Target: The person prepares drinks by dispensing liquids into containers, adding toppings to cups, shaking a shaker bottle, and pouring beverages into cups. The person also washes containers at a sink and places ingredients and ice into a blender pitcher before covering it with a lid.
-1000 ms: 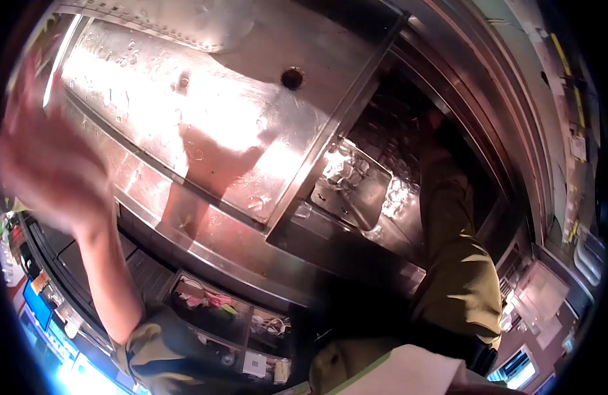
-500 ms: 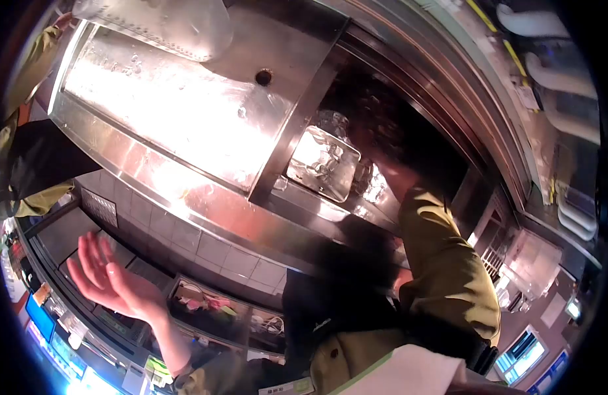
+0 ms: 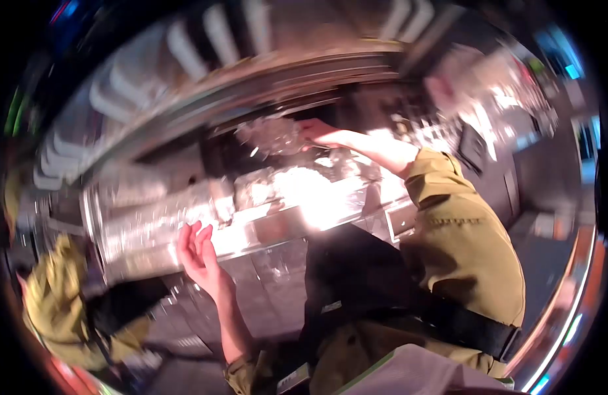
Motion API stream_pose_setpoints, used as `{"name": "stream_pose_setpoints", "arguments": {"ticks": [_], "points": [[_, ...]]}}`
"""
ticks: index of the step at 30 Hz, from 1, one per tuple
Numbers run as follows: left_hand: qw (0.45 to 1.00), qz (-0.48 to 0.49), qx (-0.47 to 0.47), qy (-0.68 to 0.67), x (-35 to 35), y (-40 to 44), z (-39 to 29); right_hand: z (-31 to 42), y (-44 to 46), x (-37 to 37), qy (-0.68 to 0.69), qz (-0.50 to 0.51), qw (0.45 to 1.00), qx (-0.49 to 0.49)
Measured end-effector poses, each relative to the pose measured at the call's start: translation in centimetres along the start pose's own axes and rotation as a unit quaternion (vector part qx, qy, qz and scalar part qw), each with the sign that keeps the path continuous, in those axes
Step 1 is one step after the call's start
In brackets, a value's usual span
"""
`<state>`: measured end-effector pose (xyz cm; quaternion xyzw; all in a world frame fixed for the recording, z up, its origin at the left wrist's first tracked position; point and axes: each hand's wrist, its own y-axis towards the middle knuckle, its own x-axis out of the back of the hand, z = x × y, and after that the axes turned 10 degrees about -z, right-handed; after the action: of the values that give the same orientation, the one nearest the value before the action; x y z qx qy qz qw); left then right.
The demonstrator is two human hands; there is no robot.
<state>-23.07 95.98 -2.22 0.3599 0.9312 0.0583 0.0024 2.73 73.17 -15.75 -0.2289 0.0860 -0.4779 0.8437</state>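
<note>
My right hand (image 3: pixel 319 133) reaches forward over the steel counter. Its fingers are closed on a clear, shiny, see-through thing (image 3: pixel 274 135), too smeared by motion to name. Below that hand lies a bright, glaring patch of clear and metallic items (image 3: pixel 290 184), whose shapes I cannot make out. Nearer to me, my left hand (image 3: pixel 202 260) is raised by the counter's front edge. Its fingers are apart and slightly bent, and nothing shows in them.
The steel counter (image 3: pixel 258 237) runs across the view, with a dark recess behind the clear thing. White curved shapes (image 3: pixel 185 52) line the far side. Another person's yellowish sleeve (image 3: pixel 57 296) is at the left. A dark flat object (image 3: pixel 472 148) lies at the right.
The view has swung round and blurred. My right hand, earlier down in the shadowed recess beside a small metal pan, is now up with the clear thing. My left hand stays open.
</note>
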Motion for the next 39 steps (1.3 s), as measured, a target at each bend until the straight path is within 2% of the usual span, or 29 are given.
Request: {"name": "stream_pose_setpoints", "arguments": {"ticks": [1, 2, 4, 5, 9, 12, 14, 15, 16, 17, 18, 20, 22, 23, 26, 31, 32, 34, 35, 36, 37, 39], "points": [[0.998, 0.064, -0.004, -0.005, -1.7, -0.1, -0.6, 1.8, -3.4, 1.8, 0.018, -0.009, 0.999, 0.024], [0.993, 0.117, -0.008, -0.004, -3.2, -0.3, -0.9, 0.6, -3.9, 4.1, 0.076, -0.009, 0.997, 0.01], [0.98, 0.192, 0.029, -0.034, -7.7, -1.0, -1.8, 1.8, -8.6, 8.5, 0.06, -0.08, 0.995, -0.024], [0.971, 0.234, 0.04, -0.04, -9.9, -1.4, -2.1, 3.8, -12.1, 10.4, -0.022, -0.143, 0.986, -0.082], [0.908, 0.41, 0.028, -0.082, -21.0, -4.0, -1.3, 3.8, -20.4, 20.6, -0.016, -0.218, 0.975, 0.025], [0.882, 0.464, 0.067, -0.047, -30.9, -7.3, -1.5, 7.1, -28.1, 27.2, -0.059, -0.298, 0.952, 0.037], [0.859, 0.5, 0.007, -0.105, -37.9, -10.3, -1.8, 9.4, -32.0, 30.8, -0.076, -0.38, 0.922, 0.006], [0.869, 0.493, -0.016, -0.029, -41.6, -11.9, -2.3, 9.5, -33.0, 33.3, -0.119, -0.396, 0.91, -0.001], [0.873, 0.488, 0.013, 0.008, -45.8, -13.2, -1.2, 9.8, -33.8, 35.9, -0.16, -0.41, 0.898, -0.009], [0.88, 0.47, 0.039, 0.049, -48.3, -14.6, -3.2, 10.2, -34.4, 38.1, -0.257, -0.417, 0.872, -0.02], [0.886, 0.45, 0.065, 0.089, -50.4, -15.9, -5.2, 10.2, -34.8, 39.6, -0.25, -0.445, 0.86, -0.016], [0.862, 0.434, 0.242, -0.098, -56.2, -17.8, -1.3, 10.2, -34.2, 42.8, -0.372, -0.442, 0.815, -0.054], [0.843, 0.426, 0.3, -0.134, -58.5, -18.6, -1.4, 11.5, -34.6, 42.7, -0.498, -0.453, 0.738, -0.041], [0.84, 0.43, 0.304, -0.13, -59.2, -18.7, -1.4, 12.1, -34.6, 42.6, -0.558, -0.454, 0.694, -0.033], [0.846, 0.445, 0.276, -0.101, -59.9, -18.4, -1.5, 12.7, -33.9, 43.9, -0.597, -0.429, 0.677, -0.033], [0.849, 0.473, 0.22, -0.082, -56.4, -16.6, -1.2, 12.3, -35.0, 43.7, -0.647, -0.456, 0.609, 0.059], [0.849, 0.478, 0.211, -0.08, -55.1, -16.1, -1.0, 12.2, -35.4, 43.6, -0.616, -0.461, 0.637, 0.053], [0.851, 0.482, 0.193, -0.082, -51.7, -15.1, -1.4, 11.5, -36.1, 43.1, -0.607, -0.462, 0.644, 0.056], [0.886, 0.419, 0.161, -0.112, -48.2, -16.4, -6.3, 11.0, -36.4, 43.3, -0.578, -0.453, 0.676, 0.065], [0.887, 0.423, 0.149, -0.108, -46.4, -15.9, -6.5, 8.6, -36.2, 44.3, -0.548, -0.482, 0.655, 0.196], [0.888, 0.425, 0.139, -0.104, -44.4, -15.1, -6.1, 11.4, -38.2, 41.3, -0.407, -0.416, 0.809, 0.083], [0.886, 0.424, 0.146, -0.121, -39.5, -14.1, -7.5, 11.0, -39.1, 40.0, -0.285, -0.385, 0.873, 0.088]]}}
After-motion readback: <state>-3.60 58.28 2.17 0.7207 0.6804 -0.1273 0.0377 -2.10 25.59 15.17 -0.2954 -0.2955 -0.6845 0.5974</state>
